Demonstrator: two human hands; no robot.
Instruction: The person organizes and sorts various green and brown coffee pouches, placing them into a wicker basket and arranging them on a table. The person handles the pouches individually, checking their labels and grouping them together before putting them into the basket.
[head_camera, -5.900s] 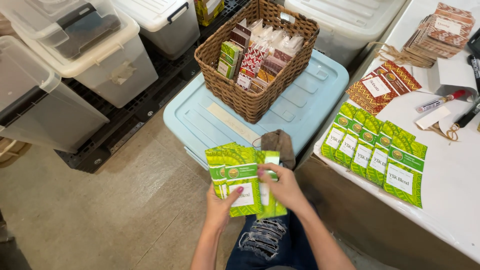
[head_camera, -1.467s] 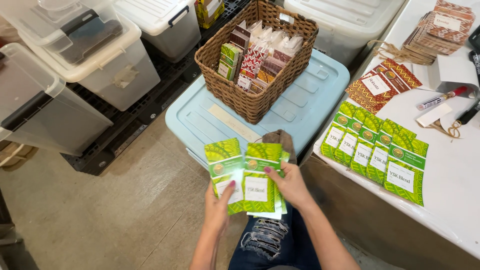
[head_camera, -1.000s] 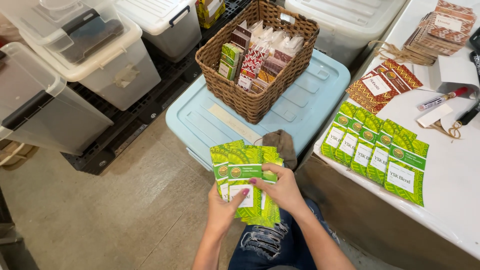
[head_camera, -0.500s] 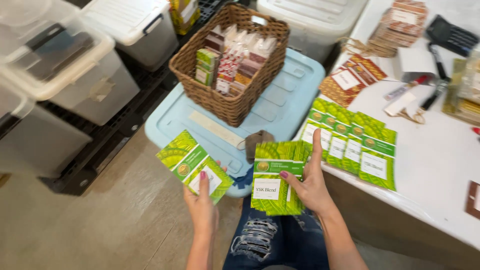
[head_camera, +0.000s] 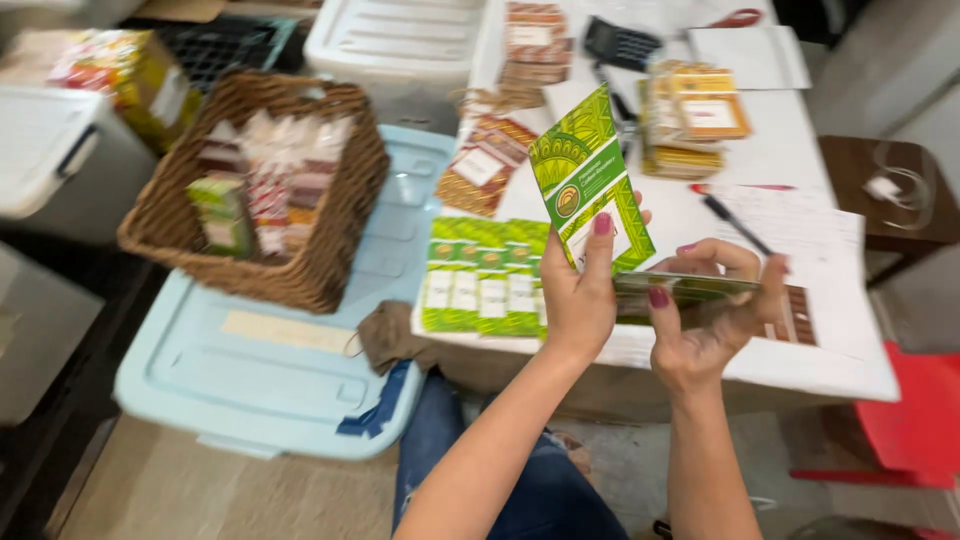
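The left hand (head_camera: 578, 300) holds up a flat green patterned packet with a white label (head_camera: 592, 180), thumb pressed on its front and the other fingers behind it, so that the packet stands tilted above the white table (head_camera: 790, 150). Just beside it the right hand (head_camera: 712, 320) grips a stack of more green packets (head_camera: 680, 290) seen edge-on and lying nearly level, thumb below and curled fingers over the top edge. On the table under the left hand lies a row of overlapping green packets with white labels (head_camera: 480, 290), near the table's front edge. Behind that row rests a fan of brown and orange packets (head_camera: 485, 165), and farther back a stack of yellow-orange packets (head_camera: 695, 115), a taller pile of brown packets (head_camera: 535, 35), a black calculator (head_camera: 620, 42), a black pen (head_camera: 735, 222) on a sheet of white paper (head_camera: 800, 240). To the left of the table a woven brown wicker basket (head_camera: 330, 260) sits on the lid of a pale blue plastic storage bin (head_camera: 260, 380); the basket holds upright packets, green ones at its left and red and white ones in the middle, blurred. White lidded plastic bins (head_camera: 395, 40) stand beyond it.
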